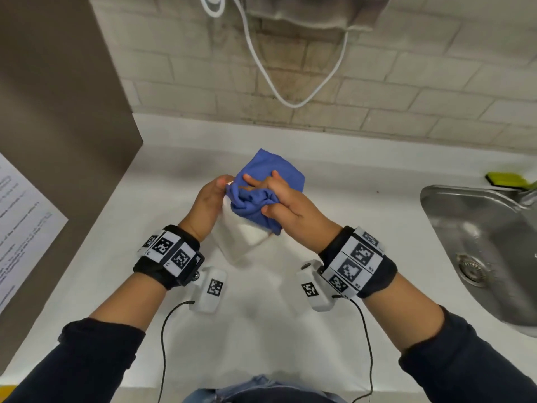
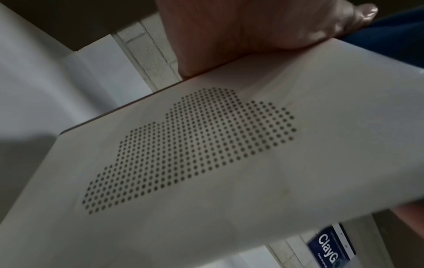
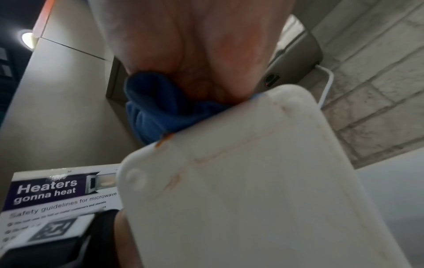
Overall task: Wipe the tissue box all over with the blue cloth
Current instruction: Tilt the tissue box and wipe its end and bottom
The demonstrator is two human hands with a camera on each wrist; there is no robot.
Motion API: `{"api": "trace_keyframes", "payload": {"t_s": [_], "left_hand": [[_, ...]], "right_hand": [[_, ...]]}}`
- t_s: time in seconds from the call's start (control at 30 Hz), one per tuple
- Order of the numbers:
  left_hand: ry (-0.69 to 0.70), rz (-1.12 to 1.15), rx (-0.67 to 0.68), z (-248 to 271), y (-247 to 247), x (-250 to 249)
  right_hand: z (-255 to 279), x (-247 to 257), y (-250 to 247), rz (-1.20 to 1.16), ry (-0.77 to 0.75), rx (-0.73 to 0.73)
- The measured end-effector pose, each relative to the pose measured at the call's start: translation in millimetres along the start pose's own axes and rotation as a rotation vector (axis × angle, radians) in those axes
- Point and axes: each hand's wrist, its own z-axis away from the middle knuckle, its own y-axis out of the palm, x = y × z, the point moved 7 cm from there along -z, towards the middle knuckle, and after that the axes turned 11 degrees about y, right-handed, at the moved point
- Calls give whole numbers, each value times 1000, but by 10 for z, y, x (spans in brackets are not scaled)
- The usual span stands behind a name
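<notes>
The tissue box is white plastic with a cloud of small dots on one side, tilted above the white table. My left hand grips its far end; my right hand presses the bunched blue cloth on top, fingers curled around it.

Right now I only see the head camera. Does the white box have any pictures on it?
Observer: Yes. The left wrist view shows a cloud of dark dots on the tissue box.
Operator: Is it dirty anywhere?
Observer: The right wrist view shows an orange stain on its edge, beside the blue cloth.
Operator: What does the paper say?
Observer: The poster reads Heaters gonna heat.
</notes>
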Motion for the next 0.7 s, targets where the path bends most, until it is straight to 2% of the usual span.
{"api": "trace_keyframes", "payload": {"t_s": [0.1,0.23,0.4,0.6,0.7], "left_hand": [[-8,76,5,-14,-35,57],[-15,49,2,-64,-30,35],[23,1,-12,-40,-44,55],[101,-44,30,53,36,-81],[127,-78,42,95,31,-87]], "right_hand": [[56,7,14,-40,-48,33],[189,-42,25,-25,-108,12],[406,-157,-117,-38,-107,-25],[531,-372,-439,-208,15,-239],[628,-535,-667,-336,112,-424]]}}
